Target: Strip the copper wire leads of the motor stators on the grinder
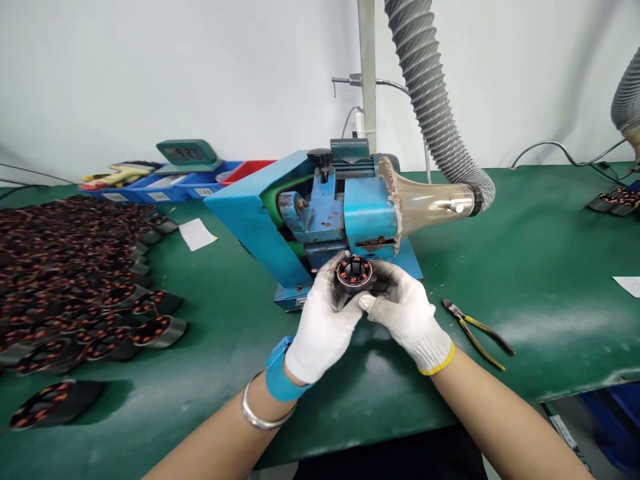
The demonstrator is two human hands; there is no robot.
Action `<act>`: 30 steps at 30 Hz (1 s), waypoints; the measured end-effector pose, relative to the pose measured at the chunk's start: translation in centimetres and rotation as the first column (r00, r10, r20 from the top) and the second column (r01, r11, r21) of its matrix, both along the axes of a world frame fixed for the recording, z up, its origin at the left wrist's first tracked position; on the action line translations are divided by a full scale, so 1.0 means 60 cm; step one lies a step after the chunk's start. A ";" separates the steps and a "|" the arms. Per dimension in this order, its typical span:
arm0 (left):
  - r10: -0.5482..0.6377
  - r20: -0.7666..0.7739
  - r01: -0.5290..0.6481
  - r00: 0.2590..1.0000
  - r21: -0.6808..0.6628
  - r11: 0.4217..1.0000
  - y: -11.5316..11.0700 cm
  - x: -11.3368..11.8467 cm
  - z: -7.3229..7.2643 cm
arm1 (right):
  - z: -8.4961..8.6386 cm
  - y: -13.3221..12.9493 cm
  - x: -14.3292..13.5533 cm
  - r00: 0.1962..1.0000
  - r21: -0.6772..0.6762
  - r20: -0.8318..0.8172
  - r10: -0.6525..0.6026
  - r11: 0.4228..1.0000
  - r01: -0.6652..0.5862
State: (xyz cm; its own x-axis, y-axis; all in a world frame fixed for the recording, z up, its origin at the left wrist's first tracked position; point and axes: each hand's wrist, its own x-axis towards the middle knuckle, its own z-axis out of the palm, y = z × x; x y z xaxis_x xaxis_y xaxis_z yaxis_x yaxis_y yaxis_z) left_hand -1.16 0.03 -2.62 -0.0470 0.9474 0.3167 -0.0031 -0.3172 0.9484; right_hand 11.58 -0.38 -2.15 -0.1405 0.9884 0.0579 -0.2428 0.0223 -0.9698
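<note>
White-gloved left hand (323, 330) and right hand (413, 317), head view, pinch a dark, copper-wound metal ring (355, 287) between them, just before the blue metal machine (371, 208) — seemingly a handling step — where any turn calls for steady fingertip support.

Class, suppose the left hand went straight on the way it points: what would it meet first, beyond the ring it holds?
Past the copper-wound ring, the left hand would probably meet the lower front of the blue machine; one view leaves the gap's depth unclear.
</note>
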 end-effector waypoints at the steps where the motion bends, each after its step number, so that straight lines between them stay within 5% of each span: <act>1: 0.028 -0.014 -0.028 1.000 0.004 1.000 0.000 0.001 0.000 | -0.003 -0.001 -0.005 0.999 -0.009 -0.036 -0.019 1.000 0.019; 8: 0.120 -0.143 -0.126 0.982 -0.033 0.991 0.005 0.009 0.007 | -0.002 -0.005 -0.010 0.997 0.054 -0.001 -0.081 0.995 0.081; 13: 0.115 -0.089 -0.121 0.989 -0.059 0.991 0.016 0.026 0.024 | 0.010 0.012 0.005 0.992 0.125 0.070 -0.108 0.987 0.099; 30: 0.248 -0.272 -0.231 0.930 0.093 0.969 0.025 0.042 0.036 | 0.023 0.031 0.024 0.996 0.193 0.059 -0.070 0.979 0.058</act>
